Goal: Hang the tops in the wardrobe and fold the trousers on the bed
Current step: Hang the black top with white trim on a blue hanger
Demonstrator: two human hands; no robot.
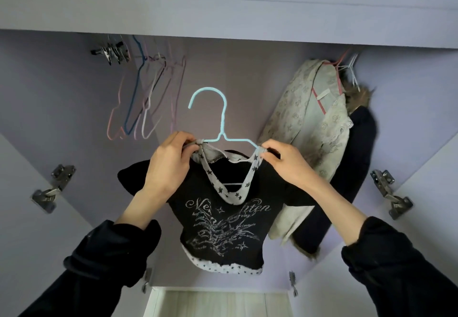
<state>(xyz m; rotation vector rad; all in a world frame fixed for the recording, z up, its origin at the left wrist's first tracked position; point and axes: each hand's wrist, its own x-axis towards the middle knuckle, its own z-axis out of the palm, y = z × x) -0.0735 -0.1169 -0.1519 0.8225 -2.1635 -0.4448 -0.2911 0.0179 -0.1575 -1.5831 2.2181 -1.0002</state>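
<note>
Soft, even daylight fills the wardrobe (pixel 223 73) in front of me, tinting its panels lilac, with no glare. Faint shadows sit behind the empty hangers (pixel 146 98). My wide lens bends the shelf edge (pixel 223 19) and splays the doors. My dark sleeves (pixel 106 262) lose detail.

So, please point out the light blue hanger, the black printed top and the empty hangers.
light blue hanger (pixel 224 115), head view, on its neck.
black printed top (pixel 223 220), head view, on the print.
empty hangers (pixel 146 98), head view, mid-bunch.
</note>
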